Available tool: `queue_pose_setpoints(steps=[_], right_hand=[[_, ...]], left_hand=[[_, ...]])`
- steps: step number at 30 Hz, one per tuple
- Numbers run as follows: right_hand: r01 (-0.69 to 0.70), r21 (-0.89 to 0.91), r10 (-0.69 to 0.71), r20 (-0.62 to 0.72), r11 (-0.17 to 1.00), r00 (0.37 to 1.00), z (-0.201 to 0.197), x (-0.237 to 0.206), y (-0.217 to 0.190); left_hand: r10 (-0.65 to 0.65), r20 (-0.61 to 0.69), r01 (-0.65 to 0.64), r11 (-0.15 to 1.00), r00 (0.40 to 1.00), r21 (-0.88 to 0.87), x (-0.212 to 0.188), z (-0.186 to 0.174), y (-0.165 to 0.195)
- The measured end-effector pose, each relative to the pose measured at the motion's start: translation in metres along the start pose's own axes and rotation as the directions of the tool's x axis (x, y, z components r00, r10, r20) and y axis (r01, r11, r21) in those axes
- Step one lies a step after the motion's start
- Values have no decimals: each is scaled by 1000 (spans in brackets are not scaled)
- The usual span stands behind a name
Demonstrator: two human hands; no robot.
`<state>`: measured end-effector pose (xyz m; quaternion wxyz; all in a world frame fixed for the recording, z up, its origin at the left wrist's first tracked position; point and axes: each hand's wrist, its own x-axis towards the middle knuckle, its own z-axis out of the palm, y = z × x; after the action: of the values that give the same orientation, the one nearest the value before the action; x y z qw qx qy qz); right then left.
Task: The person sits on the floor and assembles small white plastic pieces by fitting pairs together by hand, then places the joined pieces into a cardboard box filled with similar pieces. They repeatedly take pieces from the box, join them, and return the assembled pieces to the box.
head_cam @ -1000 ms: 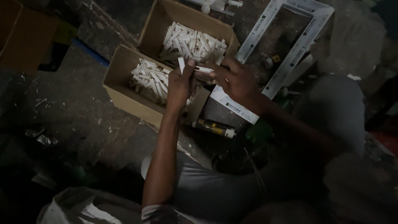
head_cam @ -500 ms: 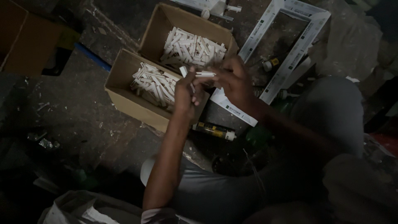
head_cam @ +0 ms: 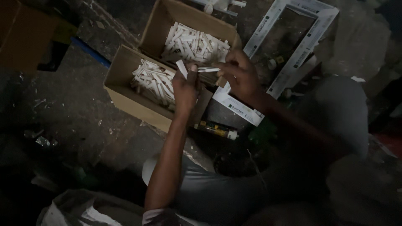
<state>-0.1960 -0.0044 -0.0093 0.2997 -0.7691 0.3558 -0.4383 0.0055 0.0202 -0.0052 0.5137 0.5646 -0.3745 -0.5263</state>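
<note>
Now my left hand [head_cam: 185, 88] grips one white stick [head_cam: 181, 68], my right hand [head_cam: 239, 75] pinches another [head_cam: 208, 70], above two boxes [head_cam: 125, 94] full of sticks [head_cam: 153, 80].

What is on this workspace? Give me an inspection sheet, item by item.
Surface: dark, scuffed concrete floor, dusty, with scattered bits.
Job's things: two open cardboard boxes, near box and far box, each holding white sticks; one white stick in the left hand, another white stick in the right hand.
Clutter: white rectangular frame; a tube lying on the floor; white plastic bag.
Fingers: both hands pinch sticks, close together above the near box.
Cables: nothing seen.
Surroundings: dim; brown box at upper left.
</note>
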Motion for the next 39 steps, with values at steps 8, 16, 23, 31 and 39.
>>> queue_pose_setpoints(steps=[8, 16, 23, 31, 39], right_hand=[[-14, -28, 13, -29, 1000, 999, 1, -3, -6], [-40, -22, 37, -134, 999, 990, 2, -6, -12], [66, -105, -70, -40, 992, 997, -5, -5, -18], [67, -155, -77, -55, 986, 996, -1, -4, -18], [-110, 447, 96, 56, 888, 994, 12, -11, -3]], left_hand=[[31, 0, -31, 994, 1000, 101, -1, 1, -1], [27, 137, -32, 999, 990, 34, -3, 6, 16], [-8, 186, 0, 999, 983, 44, -11, 12, 17], [-39, 259, 60, 995, 965, -74, -14, 21, 13], [30, 86, -35, 998, 996, 55, -6, 17, 14]])
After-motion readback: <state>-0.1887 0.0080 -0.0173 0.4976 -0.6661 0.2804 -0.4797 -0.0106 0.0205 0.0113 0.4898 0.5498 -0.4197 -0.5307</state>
